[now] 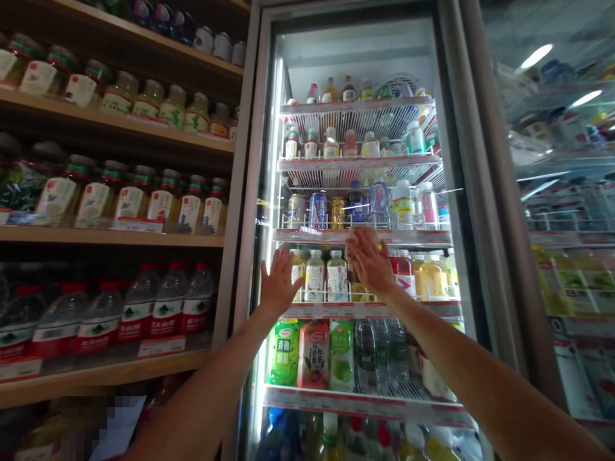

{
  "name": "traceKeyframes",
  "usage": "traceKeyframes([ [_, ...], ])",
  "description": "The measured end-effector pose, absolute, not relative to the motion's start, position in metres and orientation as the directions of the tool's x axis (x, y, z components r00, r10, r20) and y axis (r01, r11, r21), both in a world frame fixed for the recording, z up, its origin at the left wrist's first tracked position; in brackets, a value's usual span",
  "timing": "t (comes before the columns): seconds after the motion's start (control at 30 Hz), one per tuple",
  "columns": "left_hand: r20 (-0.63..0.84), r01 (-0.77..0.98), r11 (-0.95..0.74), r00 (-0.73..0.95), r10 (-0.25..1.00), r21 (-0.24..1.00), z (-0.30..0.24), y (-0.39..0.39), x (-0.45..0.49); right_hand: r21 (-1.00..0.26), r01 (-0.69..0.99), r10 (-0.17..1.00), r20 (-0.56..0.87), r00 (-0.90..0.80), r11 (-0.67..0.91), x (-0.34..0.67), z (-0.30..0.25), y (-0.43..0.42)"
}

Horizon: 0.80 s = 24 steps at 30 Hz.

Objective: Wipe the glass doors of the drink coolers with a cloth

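Note:
A tall glass-door drinks fridge [259, 128] stands in front of me, its wire shelves full of bottles and cans. My left hand [278, 282] is raised with fingers spread flat, at the left side of the glass near the pale bottles [325, 275] on the middle shelf. My right hand [369, 259] is open too, fingers stretched up toward the shelf of cans [317, 210], palm at the glass. Neither hand holds anything. Whether the palms touch the glass I cannot tell.
Wooden shelves [110, 238] at the left carry rows of jars and, lower down, red-capped water bottles [168, 304]. A second glass-fronted cooler [567, 256] stands at the right. Green and pink cartons [312, 355] sit on the fridge's lower shelf.

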<state>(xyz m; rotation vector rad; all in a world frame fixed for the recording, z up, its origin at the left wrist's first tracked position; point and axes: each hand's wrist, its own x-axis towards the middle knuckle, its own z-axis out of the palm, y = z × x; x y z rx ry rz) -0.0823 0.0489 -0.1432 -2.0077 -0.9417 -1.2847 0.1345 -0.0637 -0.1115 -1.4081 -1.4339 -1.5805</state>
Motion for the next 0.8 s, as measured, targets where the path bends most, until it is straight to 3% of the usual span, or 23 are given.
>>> traceKeyframes([
  [0.07, 0.926, 0.812, -0.578, 0.274, 0.261, -0.078, -0.143, 0.055, -0.091, 0.165, 0.943, 0.117, 0.984, -0.136, -0.289, 0.123, -0.104, -0.054],
  [0.1, 0.93, 0.816, -0.575, 0.261, 0.259, -0.069, -0.143, 0.058, -0.096, 0.166, 0.946, 0.116, 0.984, -0.138, -0.279, 0.116, -0.103, -0.048],
  [0.17, 0.936, 0.818, -0.573, 0.238, 0.259, -0.05, -0.142, 0.067, -0.107, 0.333, 0.918, 0.213, 0.933, -0.289, -0.213, 0.097, -0.108, -0.035],
  [0.23, 0.941, 0.817, -0.576, 0.214, 0.263, -0.025, -0.141, 0.074, -0.116, 0.563, 0.822, 0.342, 0.791, -0.507, -0.083, 0.078, -0.112, -0.022],
  [0.3, 0.949, 0.815, -0.58, 0.187, 0.254, -0.006, -0.139, 0.079, -0.125, 0.636, 0.772, 0.378, 0.717, -0.586, -0.01, 0.064, -0.109, -0.012],
  [0.43, 0.965, 0.813, -0.582, 0.148, 0.217, 0.006, -0.132, 0.082, -0.143, 0.367, 0.923, 0.232, 0.913, -0.335, -0.112, 0.044, -0.087, 0.006],
  [0.47, 0.968, 0.813, -0.582, 0.143, 0.208, 0.005, -0.129, 0.082, -0.147, 0.352, 0.93, 0.218, 0.921, -0.323, -0.109, 0.038, -0.085, 0.011],
  [0.63, 0.981, 0.81, -0.587, 0.109, 0.158, 0.005, -0.113, 0.082, -0.162, 0.66, 0.748, 0.349, 0.686, -0.639, 0.071, 0.004, -0.091, 0.033],
  [0.7, 0.983, 0.805, -0.594, 0.111, 0.147, -0.002, -0.105, 0.081, -0.162, 0.659, 0.751, 0.364, 0.688, -0.628, 0.05, 0.0, -0.081, 0.035],
  [0.8, 0.982, 0.795, -0.606, 0.126, 0.138, -0.017, -0.093, 0.08, -0.157, 0.514, 0.853, 0.314, 0.826, -0.467, -0.084, 0.014, -0.049, 0.026],
])
